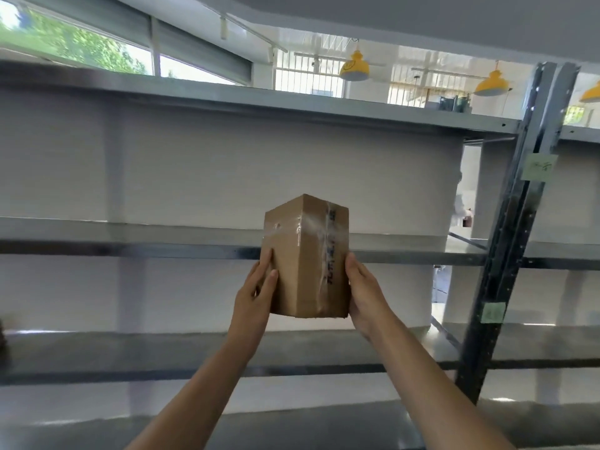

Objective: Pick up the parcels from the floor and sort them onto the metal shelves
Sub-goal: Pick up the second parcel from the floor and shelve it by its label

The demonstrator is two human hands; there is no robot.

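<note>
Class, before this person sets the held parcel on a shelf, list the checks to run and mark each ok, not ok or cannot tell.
1. Both hands on the brown taped cardboard parcel: ok, left hand and right hand press opposite sides.
2. Parcel clear of shelf edges: ok, held in the air.
3. Grey metal shelf behind it has free space: ok.
4. Parcel upright: ok, only slightly tilted.
5. Correct shelf per green paper note: cannot tell, writing unreadable.
</note>
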